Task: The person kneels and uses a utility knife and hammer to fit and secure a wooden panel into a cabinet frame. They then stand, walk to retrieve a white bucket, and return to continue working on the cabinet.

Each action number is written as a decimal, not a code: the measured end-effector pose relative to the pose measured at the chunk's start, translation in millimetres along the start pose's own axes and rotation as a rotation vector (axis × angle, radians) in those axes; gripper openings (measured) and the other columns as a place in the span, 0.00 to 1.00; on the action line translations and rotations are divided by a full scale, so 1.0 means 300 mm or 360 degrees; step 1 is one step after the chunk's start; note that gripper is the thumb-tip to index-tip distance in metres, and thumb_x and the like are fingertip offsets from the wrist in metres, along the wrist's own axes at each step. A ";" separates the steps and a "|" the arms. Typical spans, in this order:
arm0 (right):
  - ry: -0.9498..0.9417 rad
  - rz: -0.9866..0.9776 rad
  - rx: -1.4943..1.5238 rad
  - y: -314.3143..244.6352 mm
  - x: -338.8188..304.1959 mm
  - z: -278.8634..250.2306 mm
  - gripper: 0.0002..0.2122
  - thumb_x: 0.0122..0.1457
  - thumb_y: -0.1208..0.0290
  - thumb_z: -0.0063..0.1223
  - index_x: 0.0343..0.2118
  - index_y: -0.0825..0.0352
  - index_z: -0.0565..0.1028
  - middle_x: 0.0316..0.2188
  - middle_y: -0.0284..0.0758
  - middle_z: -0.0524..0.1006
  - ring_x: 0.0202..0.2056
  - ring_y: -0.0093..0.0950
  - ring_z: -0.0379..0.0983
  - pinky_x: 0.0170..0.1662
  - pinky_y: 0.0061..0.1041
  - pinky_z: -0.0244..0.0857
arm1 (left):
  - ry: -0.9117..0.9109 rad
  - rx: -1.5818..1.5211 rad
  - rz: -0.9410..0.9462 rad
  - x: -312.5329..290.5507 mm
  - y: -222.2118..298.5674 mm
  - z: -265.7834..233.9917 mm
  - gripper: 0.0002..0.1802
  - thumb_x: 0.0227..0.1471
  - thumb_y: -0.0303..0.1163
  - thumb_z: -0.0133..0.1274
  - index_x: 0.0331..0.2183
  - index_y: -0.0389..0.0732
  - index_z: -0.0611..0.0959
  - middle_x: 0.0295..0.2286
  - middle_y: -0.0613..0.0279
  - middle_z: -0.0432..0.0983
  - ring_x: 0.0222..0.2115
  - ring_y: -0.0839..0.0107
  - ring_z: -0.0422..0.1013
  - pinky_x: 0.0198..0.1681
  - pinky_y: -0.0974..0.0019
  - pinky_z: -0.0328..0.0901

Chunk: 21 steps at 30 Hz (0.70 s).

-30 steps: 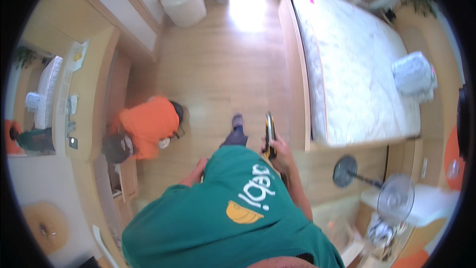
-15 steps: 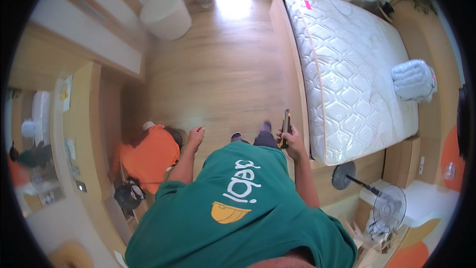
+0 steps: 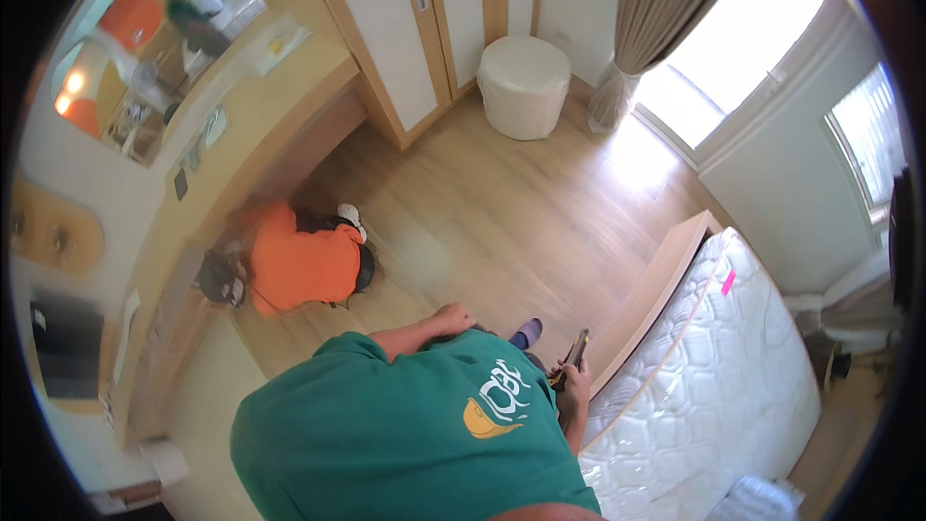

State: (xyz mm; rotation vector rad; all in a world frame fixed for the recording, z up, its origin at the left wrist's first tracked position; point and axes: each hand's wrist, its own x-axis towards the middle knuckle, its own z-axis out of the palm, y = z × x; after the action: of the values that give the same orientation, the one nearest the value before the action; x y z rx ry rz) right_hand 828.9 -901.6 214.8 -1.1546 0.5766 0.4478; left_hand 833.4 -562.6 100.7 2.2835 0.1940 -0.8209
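Note:
My right hand [image 3: 576, 384] is closed around a black and yellow utility knife [image 3: 581, 345], held tip-up beside the bed's edge. Whether its blade is out is too small to tell. In front of my green shirt [image 3: 415, 415], my left hand [image 3: 449, 318] is curled closed at waist height; whether anything is inside it is hidden. Just right of the knife lies a white quilted mattress [image 3: 694, 381], wrapped in clear plastic, on a wooden bed frame [image 3: 666, 294].
A person in an orange shirt [image 3: 307, 268] crouches at left by a long wooden counter [image 3: 289, 106]. A wrapped round stool [image 3: 526, 87] stands near the wardrobe [image 3: 386, 29]. A curtain [image 3: 666, 10] hangs by the bright glass door [image 3: 743, 34]. Wood floor [image 3: 482, 203] lies ahead.
My view has swung to the right, bringing the glass door and curtain into sight. My left hand has drawn in toward my waist. The knife stays in my right hand.

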 end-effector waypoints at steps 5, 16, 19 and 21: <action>-0.0256 0.0026 -0.0636 -0.311 0.384 0.026 0.13 0.54 0.77 0.50 0.43 0.67 0.64 0.29 0.34 0.69 0.26 0.24 0.70 0.25 0.25 0.70 | 0.0173 -0.1048 -0.0088 0.239 0.475 -0.063 0.24 0.51 0.50 0.57 0.36 0.37 0.84 0.29 0.56 0.80 0.31 0.69 0.75 0.34 0.64 0.69; -0.1055 -0.0816 -0.1785 -0.697 0.902 0.454 0.16 0.55 0.75 0.49 0.47 0.72 0.71 0.46 0.54 0.72 0.49 0.49 0.69 0.52 0.40 0.64 | -0.0031 -0.2663 -0.0126 0.762 0.809 -0.432 0.20 0.56 0.49 0.53 0.33 0.41 0.77 0.28 0.64 0.76 0.27 0.71 0.73 0.30 0.67 0.70; -0.0637 -0.0575 -0.1404 -0.896 1.019 0.392 0.09 0.56 0.77 0.44 0.36 0.71 0.76 0.34 0.44 0.76 0.39 0.36 0.73 0.45 0.31 0.67 | 0.0044 -0.2319 -0.0271 0.941 0.847 -0.532 0.19 0.58 0.47 0.52 0.32 0.40 0.76 0.23 0.61 0.75 0.22 0.70 0.73 0.25 0.67 0.69; -0.0346 -0.0529 -0.1319 -0.985 1.148 0.233 0.09 0.56 0.78 0.42 0.33 0.70 0.76 0.26 0.38 0.76 0.31 0.28 0.73 0.37 0.27 0.68 | -0.0023 -0.2077 -0.0335 1.084 0.850 -0.590 0.19 0.58 0.47 0.51 0.30 0.39 0.77 0.19 0.61 0.74 0.19 0.68 0.73 0.23 0.66 0.68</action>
State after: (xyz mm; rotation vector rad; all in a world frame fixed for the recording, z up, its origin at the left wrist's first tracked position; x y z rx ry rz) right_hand 1287.2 -925.2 228.7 -1.9217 -0.0263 0.5306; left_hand 1268.7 -665.7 145.2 1.0286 0.7235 -0.5280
